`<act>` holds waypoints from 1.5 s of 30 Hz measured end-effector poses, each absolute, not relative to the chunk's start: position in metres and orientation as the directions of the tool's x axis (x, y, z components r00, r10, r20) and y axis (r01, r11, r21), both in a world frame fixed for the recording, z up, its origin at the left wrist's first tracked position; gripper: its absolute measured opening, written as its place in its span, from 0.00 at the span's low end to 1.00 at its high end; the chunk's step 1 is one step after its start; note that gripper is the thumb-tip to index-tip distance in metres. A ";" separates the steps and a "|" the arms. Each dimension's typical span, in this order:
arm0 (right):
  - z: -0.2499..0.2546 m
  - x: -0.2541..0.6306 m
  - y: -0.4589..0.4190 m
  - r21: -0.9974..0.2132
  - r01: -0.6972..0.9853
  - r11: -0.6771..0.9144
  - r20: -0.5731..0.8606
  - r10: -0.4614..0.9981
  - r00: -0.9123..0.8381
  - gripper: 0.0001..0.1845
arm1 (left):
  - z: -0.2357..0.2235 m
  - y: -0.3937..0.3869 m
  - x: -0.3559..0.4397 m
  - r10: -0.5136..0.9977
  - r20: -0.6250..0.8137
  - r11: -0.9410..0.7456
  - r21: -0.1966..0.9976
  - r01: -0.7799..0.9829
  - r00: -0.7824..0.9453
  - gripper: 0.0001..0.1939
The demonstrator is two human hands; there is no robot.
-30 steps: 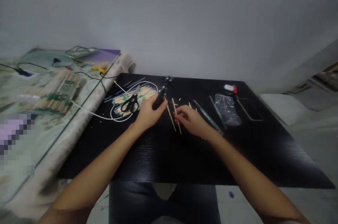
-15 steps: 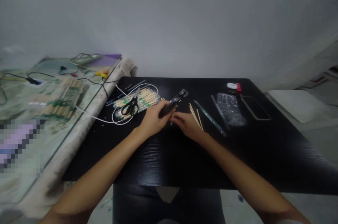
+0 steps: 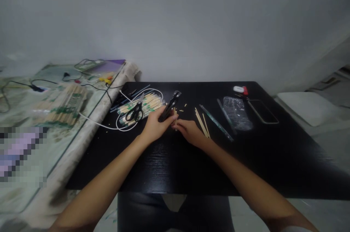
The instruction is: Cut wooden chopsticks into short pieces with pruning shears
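My left hand [image 3: 155, 127] is closed around a long black tool with a greyish, shiny far end [image 3: 170, 106]; its exact kind I cannot make out. The tool slants up and away to the right. Close beside it, my right hand [image 3: 190, 131] pinches short pale wooden sticks [image 3: 175, 124], upright between the fingertips, which touch or nearly touch the left fingers. Loose wooden sticks [image 3: 201, 124] lie just right of my right hand. Small cut bits of wood [image 3: 181, 110] are scattered beyond the hands on the black table [image 3: 175, 162].
Black scissors [image 3: 134, 112] rest on wrapped chopsticks [image 3: 150, 102], with a white cable [image 3: 104, 126] looping round. To the right lie an opened wrapper [image 3: 217, 122], a clear plastic bag [image 3: 237, 113], a phone [image 3: 263, 111] and a white case [image 3: 238, 89]. Another chopstick pack [image 3: 62, 104] lies on the left table.
Both hands, with the black tool and the sticks, have shifted slightly left and towards me. More of the small wood bits beyond them now shows.
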State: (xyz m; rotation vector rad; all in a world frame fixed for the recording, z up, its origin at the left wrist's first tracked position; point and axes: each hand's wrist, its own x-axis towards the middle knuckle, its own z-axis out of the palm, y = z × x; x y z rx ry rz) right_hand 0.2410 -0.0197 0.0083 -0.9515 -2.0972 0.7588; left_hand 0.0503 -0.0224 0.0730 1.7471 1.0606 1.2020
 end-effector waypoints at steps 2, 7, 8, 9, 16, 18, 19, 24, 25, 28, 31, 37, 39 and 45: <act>0.008 0.241 -0.020 -0.721 0.402 0.565 0.355 0.799 -0.486 0.11 | 0.073 -0.023 0.053 0.929 0.321 -0.352 0.922 0.165 0.184 0.09; 0.010 0.241 -0.020 -0.709 0.418 0.568 0.354 0.800 -0.485 0.11 | 0.075 -0.023 0.059 0.955 0.259 -0.268 0.962 0.047 0.143 0.11; 0.010 0.241 -0.020 -0.712 0.417 0.565 0.350 0.800 -0.487 0.11 | 0.076 -0.023 0.059 0.957 0.247 -0.255 0.966 0.038 0.151 0.11; 0.010 0.241 -0.020 -0.713 0.417 0.563 0.345 0.801 -0.490 0.11 | 0.077 -0.022 0.059 0.957 0.239 -0.248 0.968 0.038 0.163 0.11; 0.012 0.241 -0.020 -0.729 0.417 0.543 0.330 0.812 -0.481 0.10 | 0.086 -0.016 0.050 0.934 0.294 -0.336 0.917 0.214 0.205 0.11; 0.013 0.241 -0.020 -0.747 0.408 0.524 0.321 0.823 -0.470 0.10 | 0.087 -0.014 0.049 0.929 0.302 -0.351 0.900 0.257 0.213 0.11; 0.015 0.241 -0.020 -0.756 0.407 0.513 0.310 0.828 -0.466 0.10 | 0.088 -0.013 0.048 0.929 0.302 -0.352 0.898 0.264 0.212 0.11; 0.029 0.239 -0.018 -0.823 0.366 0.434 0.250 0.856 -0.453 0.08 | 0.089 -0.012 0.047 0.929 0.311 -0.358 0.892 0.275 0.201 0.11; 0.033 0.237 -0.018 -0.854 0.320 0.411 0.249 0.862 -0.441 0.08 | 0.089 -0.012 0.047 0.927 0.315 -0.363 0.890 0.276 0.202 0.11; 0.043 0.233 -0.015 -0.928 0.153 0.340 0.264 0.888 -0.376 0.12 | 0.089 -0.012 0.045 0.921 0.328 -0.376 0.887 0.267 0.209 0.11; 0.048 0.230 -0.013 -0.934 0.121 0.336 0.278 0.897 -0.343 0.11 | 0.089 -0.012 0.044 0.920 0.328 -0.378 0.887 0.264 0.216 0.10; 0.052 0.233 -0.014 -0.837 0.327 0.439 0.310 0.872 -0.378 0.11 | 0.090 -0.012 0.045 0.908 0.329 -0.398 0.872 0.286 0.260 0.09; 0.053 0.234 -0.016 -0.812 0.356 0.463 0.330 0.867 -0.374 0.10 | 0.094 -0.014 0.042 0.898 0.326 -0.410 0.861 0.300 0.295 0.11; 0.052 0.236 -0.019 -0.857 0.294 0.423 0.325 0.887 -0.327 0.09 | 0.116 -0.027 0.014 0.899 0.306 -0.434 0.708 0.557 0.313 0.16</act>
